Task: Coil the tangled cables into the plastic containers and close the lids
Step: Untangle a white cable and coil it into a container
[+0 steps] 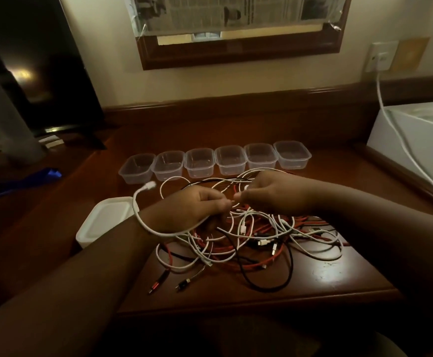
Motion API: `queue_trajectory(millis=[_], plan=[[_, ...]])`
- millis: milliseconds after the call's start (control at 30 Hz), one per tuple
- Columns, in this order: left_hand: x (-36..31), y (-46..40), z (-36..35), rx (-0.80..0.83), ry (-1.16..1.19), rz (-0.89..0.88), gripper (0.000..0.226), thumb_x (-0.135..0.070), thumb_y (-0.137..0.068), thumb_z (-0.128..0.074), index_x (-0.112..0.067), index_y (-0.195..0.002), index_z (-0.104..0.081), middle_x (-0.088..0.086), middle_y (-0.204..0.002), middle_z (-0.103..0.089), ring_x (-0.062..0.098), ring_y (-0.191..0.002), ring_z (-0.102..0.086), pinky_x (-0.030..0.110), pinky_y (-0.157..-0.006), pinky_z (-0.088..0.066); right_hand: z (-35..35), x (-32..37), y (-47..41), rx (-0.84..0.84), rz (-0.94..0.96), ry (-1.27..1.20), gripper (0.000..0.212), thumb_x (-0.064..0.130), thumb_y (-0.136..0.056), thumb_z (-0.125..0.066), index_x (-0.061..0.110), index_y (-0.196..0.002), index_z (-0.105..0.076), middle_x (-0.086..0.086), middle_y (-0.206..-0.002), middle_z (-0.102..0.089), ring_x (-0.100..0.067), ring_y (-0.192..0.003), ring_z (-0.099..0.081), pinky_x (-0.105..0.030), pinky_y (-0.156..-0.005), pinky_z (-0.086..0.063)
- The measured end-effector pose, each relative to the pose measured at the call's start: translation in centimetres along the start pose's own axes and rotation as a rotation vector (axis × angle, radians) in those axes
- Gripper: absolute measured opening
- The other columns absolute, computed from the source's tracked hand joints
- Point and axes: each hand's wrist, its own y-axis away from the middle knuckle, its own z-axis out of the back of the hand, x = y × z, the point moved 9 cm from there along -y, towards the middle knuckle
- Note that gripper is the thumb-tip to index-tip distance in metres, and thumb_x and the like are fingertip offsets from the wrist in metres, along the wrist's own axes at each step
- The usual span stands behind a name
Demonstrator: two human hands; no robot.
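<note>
Both hands meet over a heap of tangled cables (pixel 251 238) on a dark wooden desk (pixel 339 276). The left hand (pixel 192 206) has its fingers curled around a white cable (pixel 143 222), which loops out to the left past the wrist and ends in a white plug (pixel 148 186) raised in the air. The right hand (pixel 269 194) faces it, fingertips almost touching those of the left, and pinches a thin white strand between thumb and fingers; whether that strand is part of the same cable cannot be told. The heap beneath them mixes white, red and black leads, spreading toward the near edge of the desk, where a black cable (pixel 272 276) curves widest and two loose plugs (pixel 174 279) lie just beside each other. Behind the hands, six clear tubs (pixel 215 162) stand in a row, side by side, all without lids and with nothing visible inside. To the left of the heap, close to the left forearm, sits a stack of white lids (pixel 107 220). At the right edge a white box (pixel 411 150) rests on the desk, with a thick white cord (pixel 400 140) running over it from a wall socket (pixel 381 56).
</note>
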Motion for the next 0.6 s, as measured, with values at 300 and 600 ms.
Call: queue_trajectory(millis=[300, 600], plan=[[1.9, 0.6, -3.5, 0.084, 0.216, 0.187, 0.029, -0.027, -0.101, -0.047, -0.014, -0.088, -0.07, 0.003, -0.067, -0.06, 0.016, -0.059, -0.055, 0.025, -0.055, -0.045, -0.4, 1.0, 0.8, 0.219, 0.076, -0.972, 0.046, 0.037, -0.098, -0.04, 0.022, -0.055, -0.035, 0.005, -0.049, -0.024, -0.014, -0.044, -0.011, -0.03, -0.045, -0.009], [-6.6, 3.2, 1.9, -0.66, -0.155, -0.41, 0.014, -0.03, -0.092, -0.057, -0.023, -0.102, -0.064, -0.006, -0.081, -0.06, 0.007, -0.071, -0.058, 0.017, -0.062, -0.049, -0.2, 0.6, 0.6, 0.193, 0.001, -1.034, 0.05, 0.034, -0.098, -0.038, 0.022, -0.049, -0.033, 0.005, -0.044, -0.026, -0.01, -0.037, -0.016, -0.024, -0.041, -0.012]])
